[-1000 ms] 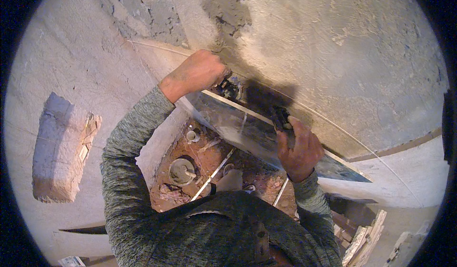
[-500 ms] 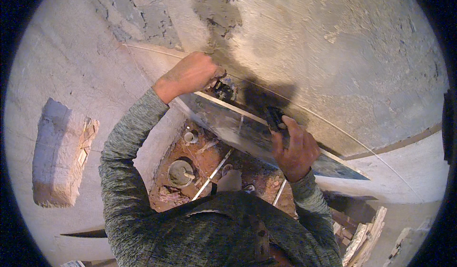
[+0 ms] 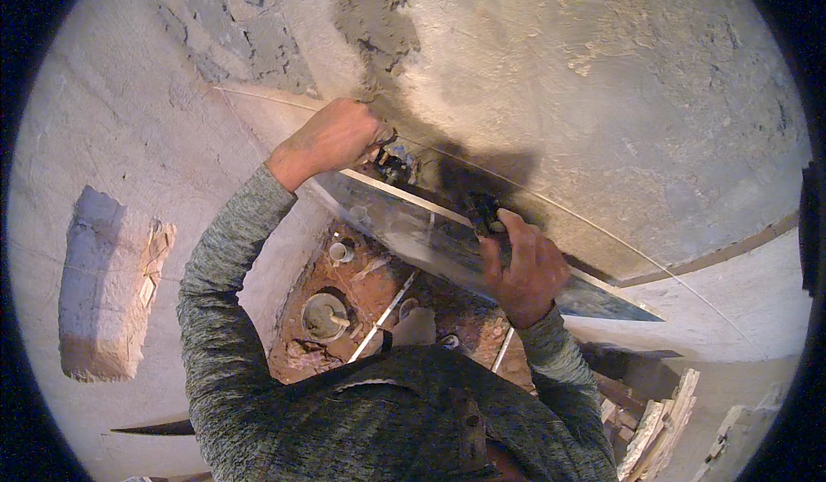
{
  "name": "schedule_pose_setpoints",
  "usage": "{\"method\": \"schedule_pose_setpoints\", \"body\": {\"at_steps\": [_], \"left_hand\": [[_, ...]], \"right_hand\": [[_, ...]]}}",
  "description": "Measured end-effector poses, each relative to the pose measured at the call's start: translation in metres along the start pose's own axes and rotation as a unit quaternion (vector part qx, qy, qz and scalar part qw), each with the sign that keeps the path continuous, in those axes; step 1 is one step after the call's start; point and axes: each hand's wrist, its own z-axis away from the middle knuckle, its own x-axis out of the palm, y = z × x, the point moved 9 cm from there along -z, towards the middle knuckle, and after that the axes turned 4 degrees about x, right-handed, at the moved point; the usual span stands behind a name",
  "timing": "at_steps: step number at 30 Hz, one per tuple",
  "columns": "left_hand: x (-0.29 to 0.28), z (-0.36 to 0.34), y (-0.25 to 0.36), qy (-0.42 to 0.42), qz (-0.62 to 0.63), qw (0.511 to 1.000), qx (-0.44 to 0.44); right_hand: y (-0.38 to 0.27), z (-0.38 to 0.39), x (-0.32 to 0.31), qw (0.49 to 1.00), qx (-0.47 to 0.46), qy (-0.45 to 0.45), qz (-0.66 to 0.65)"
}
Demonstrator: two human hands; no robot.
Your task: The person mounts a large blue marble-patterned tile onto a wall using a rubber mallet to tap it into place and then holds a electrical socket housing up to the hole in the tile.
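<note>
My left hand [image 3: 331,136] is closed in a fist at the wall, above the left part of a long panel. What its fingers hold, if anything, is hidden. Just beside them is a dark, cluttered lump [image 3: 395,165], too unclear to name. The panel [image 3: 404,233] has a dark, glossy, mottled face and a pale top edge, and a narrow gap separates that edge from the wall. My right hand [image 3: 527,269] grips a small black object [image 3: 486,210] over the panel's top edge; its kind does not show.
A thin cord [image 3: 594,229] runs along the rough plastered wall [image 3: 585,95]. Down on the reddish floor are a bucket [image 3: 325,317] with a tool in it, a small white cup [image 3: 341,252] and a pale rod [image 3: 383,319]. Wooden boards [image 3: 662,435] lie at lower right; a recess [image 3: 107,293] is at left.
Both hands appear slightly further left, along with most of the view. The black object sits a little further left and is tilted differently in my right hand.
</note>
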Motion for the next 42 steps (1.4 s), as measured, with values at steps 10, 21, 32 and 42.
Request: {"method": "schedule_pose_setpoints", "body": {"at_steps": [10, 21, 32, 42], "left_hand": [[0.009, 0.001, -0.007, -0.013, 0.034, 0.999, -0.002], [0.01, 0.007, -0.014, -0.025, 0.017, 0.999, -0.014], [-0.003, 0.014, -0.01, 0.009, 0.029, 0.999, -0.02], [-0.016, 0.028, -0.019, 0.065, 0.055, 0.996, -0.005]], "right_hand": [[0.002, 0.001, 0.0, 1.0, -0.002, 0.007, -0.006], [0.003, -0.001, 0.001, 1.0, 0.019, -0.005, -0.017], [0.003, -0.003, 0.0, 0.999, 0.024, -0.008, -0.023], [0.002, -0.003, -0.001, 1.0, 0.02, -0.003, -0.016]]}}
